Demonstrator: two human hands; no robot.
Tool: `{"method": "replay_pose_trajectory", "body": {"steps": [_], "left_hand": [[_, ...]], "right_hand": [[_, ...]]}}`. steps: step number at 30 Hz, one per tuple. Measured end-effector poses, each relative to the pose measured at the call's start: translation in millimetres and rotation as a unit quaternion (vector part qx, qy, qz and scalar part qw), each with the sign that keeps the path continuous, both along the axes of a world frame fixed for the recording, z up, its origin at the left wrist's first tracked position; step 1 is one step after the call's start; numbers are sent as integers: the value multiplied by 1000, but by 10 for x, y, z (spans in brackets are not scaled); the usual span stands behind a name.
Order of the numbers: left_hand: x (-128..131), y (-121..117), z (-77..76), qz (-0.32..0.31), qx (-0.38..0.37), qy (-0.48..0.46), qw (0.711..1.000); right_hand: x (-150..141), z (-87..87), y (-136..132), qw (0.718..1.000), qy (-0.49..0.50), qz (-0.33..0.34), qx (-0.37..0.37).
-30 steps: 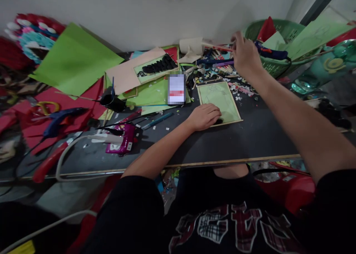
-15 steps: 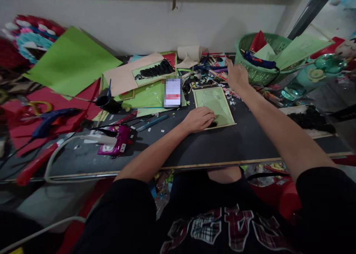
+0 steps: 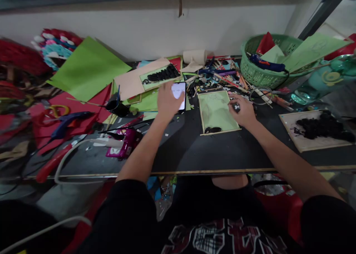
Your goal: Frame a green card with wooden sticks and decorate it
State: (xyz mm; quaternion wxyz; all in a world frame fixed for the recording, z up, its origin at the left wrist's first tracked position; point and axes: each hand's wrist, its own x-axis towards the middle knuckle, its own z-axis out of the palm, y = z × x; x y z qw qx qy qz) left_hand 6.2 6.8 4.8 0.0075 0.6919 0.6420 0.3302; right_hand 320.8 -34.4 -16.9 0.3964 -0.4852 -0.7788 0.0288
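Observation:
My left hand (image 3: 167, 101) reaches over a lit phone (image 3: 180, 94) lying on green paper, its fingers spread and resting on the screen's left side. My right hand (image 3: 242, 109) rests at the right edge of a small wood-framed green panel (image 3: 217, 111) on the dark table (image 3: 222, 150); its fingers are curled, and whether it holds anything I cannot tell. Some small black pieces (image 3: 213, 129) lie in the panel's near corner.
A green basket (image 3: 261, 74) with papers and a blue glue gun stands back right. A board with black material (image 3: 319, 129) lies right. Left lie another glue gun (image 3: 69, 120), a pink tool (image 3: 124, 146), a black cup (image 3: 116, 105) and red and green sheets (image 3: 86, 68).
My left hand left the panel's corner and moved up to the phone. My right hand came back from the far clutter near the basket to the panel's right edge.

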Motion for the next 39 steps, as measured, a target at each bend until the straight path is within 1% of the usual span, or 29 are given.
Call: {"method": "replay_pose_trajectory", "body": {"steps": [1,2,4,5,7,9,10,14,19,24,28,32,35,36,37,38,39], "left_hand": [[-94,110,30,55,-30,-9,998],[-159,207,50,98,-63,-11,993],[-186,346,65,141,-142,6,980],[-155,387,64,146,-180,22,973],[-38,419,58,131,-242,57,960],[97,405,60,114,-278,84,950],[155,388,64,118,-283,87,948],[272,312,83,167,-253,68,950],[233,326,108,155,-264,76,949],[250,351,171,147,-294,89,940],[270,314,155,155,-273,99,944],[153,343,110,129,-266,124,947],[70,429,149,122,-278,136,943],[64,464,177,117,-267,139,946],[74,500,208,105,-238,142,955],[97,534,240,80,-202,146,965],[134,566,268,33,-164,155,974]], "right_hand": [[0,-35,-34,1000,11,-4,7],[-6,-65,-46,1000,18,-9,12],[-27,-106,-23,1000,24,-19,7],[-36,-119,0,1000,22,-20,0],[-46,-132,39,1000,14,-15,-21],[-46,-134,47,999,7,-7,-39],[-44,-132,39,999,3,-4,-44],[-47,-112,-7,999,-18,0,-48],[-66,-92,-3,997,-43,6,-57],[-59,-95,7,998,-28,3,-63],[-69,-110,-6,998,-25,0,-65],[-90,-116,-8,997,-15,5,-73],[-88,-111,-14,997,26,8,-75],[-85,-108,-19,996,40,9,-82],[-81,-105,-24,995,51,11,-90],[-79,-102,-28,993,60,12,-98],[-77,-100,-31,993,63,13,-103]]}}
